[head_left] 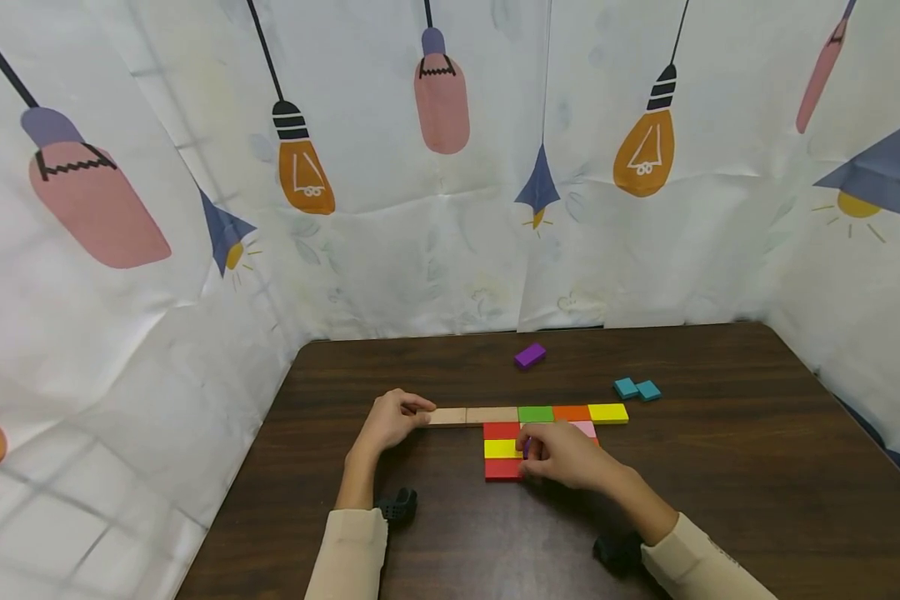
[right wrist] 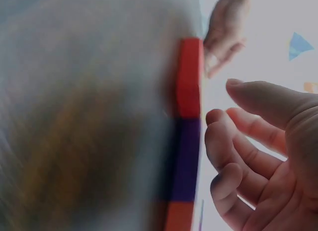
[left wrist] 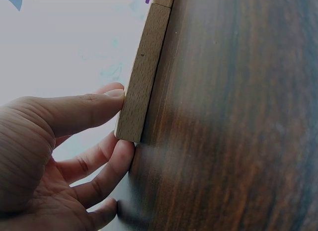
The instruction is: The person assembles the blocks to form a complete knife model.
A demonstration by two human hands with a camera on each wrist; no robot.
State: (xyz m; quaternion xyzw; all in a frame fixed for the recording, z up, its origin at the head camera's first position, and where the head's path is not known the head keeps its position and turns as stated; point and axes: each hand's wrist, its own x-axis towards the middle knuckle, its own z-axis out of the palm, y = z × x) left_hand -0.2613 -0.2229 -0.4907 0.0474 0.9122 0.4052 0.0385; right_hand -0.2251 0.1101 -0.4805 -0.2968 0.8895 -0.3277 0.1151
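I'm looking down on the dark table (head_left: 720, 467), and both hands are in at the block pattern in the lower middle of the frame. My left hand (head_left: 392, 421) sits at the left end of the top row, thumb and fingers pinching the plain wooden block (head_left: 447, 416); the left wrist view shows that block (left wrist: 143, 77) on edge, thumb on its face, fingers under its end. The row's long axis runs left to right across the frame: two wooden blocks, then green block (head_left: 536, 413), orange block (head_left: 571, 412), yellow block (head_left: 608, 412).

My right hand (head_left: 562, 457) is just below that row, over the stacked part. A purple block (head_left: 527, 447) peeks out at the fingertips, and in the right wrist view it (right wrist: 188, 159) lies just beside the curled fingers, though I cannot tell whether they actually grip it. Left of that hand, a red block (head_left: 502, 430), a yellow one and another red step downward. A pink block (head_left: 585, 428) shows above the knuckles.

Well apart, toward the upper middle, a loose purple piece (head_left: 530, 356) lies alone, and two teal blocks (head_left: 637, 389) sit right of the row. Nothing stands between them and the pattern.
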